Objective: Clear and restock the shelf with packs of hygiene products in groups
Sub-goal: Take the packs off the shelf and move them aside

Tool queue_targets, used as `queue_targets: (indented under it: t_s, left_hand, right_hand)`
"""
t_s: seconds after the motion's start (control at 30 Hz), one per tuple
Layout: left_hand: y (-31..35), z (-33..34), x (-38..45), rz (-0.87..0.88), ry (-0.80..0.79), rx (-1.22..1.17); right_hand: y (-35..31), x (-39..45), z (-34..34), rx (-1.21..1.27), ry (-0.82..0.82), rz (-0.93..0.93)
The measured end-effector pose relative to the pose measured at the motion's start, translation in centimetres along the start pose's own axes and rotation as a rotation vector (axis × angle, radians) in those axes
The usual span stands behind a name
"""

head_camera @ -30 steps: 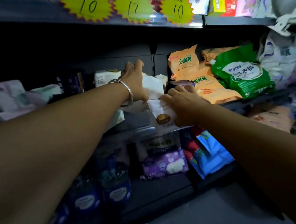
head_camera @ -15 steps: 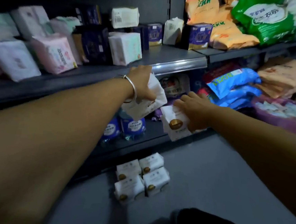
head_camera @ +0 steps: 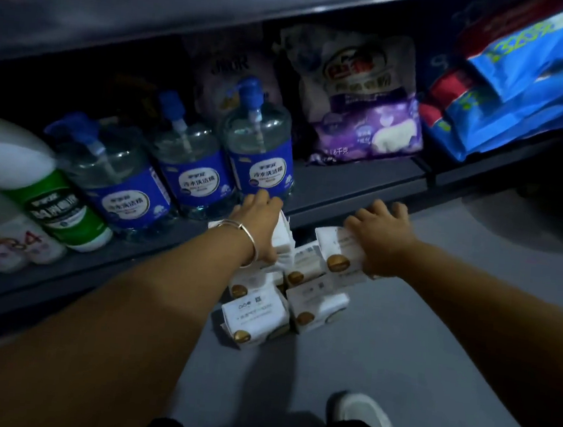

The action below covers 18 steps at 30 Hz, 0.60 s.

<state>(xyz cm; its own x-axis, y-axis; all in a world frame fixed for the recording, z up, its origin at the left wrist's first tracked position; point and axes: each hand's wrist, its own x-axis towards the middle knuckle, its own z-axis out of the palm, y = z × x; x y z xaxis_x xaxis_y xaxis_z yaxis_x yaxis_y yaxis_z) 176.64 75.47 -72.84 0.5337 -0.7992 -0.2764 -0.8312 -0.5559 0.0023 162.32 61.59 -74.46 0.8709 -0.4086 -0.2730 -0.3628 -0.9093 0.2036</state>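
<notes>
Several white packs with gold seals lie grouped on the grey floor in front of the bottom shelf. My left hand, a silver bangle on its wrist, grips a white pack at the back left of the pile. My right hand lies on top of another white pack and grips it at the back right of the pile. Both held packs touch or hover just above the pile; I cannot tell which.
Blue-labelled pump bottles and a green-and-white bottle stand on the bottom shelf at left. A purple-and-white bag and blue bags sit at right. My white shoe is on the floor below.
The view dropped from the middle shelf to the floor. Both hands carried their white packs down from shelf height to the pile on the floor.
</notes>
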Motion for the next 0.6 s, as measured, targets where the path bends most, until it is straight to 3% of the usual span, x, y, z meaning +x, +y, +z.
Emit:
queue_targets:
  t_s: [0.3, 0.6]
  left_hand:
    - [-1.6, 7.2, 3.8, -0.015, 0.033, 0.084]
    - [-2.5, 9.1, 4.4, -0.029, 0.034, 0.090]
  right_hand:
    - [-3.4, 6.7, 3.2, 0.184, 0.093, -0.064]
    - [-5.1, 8.0, 5.8, 0.206, -0.029, -0.087]
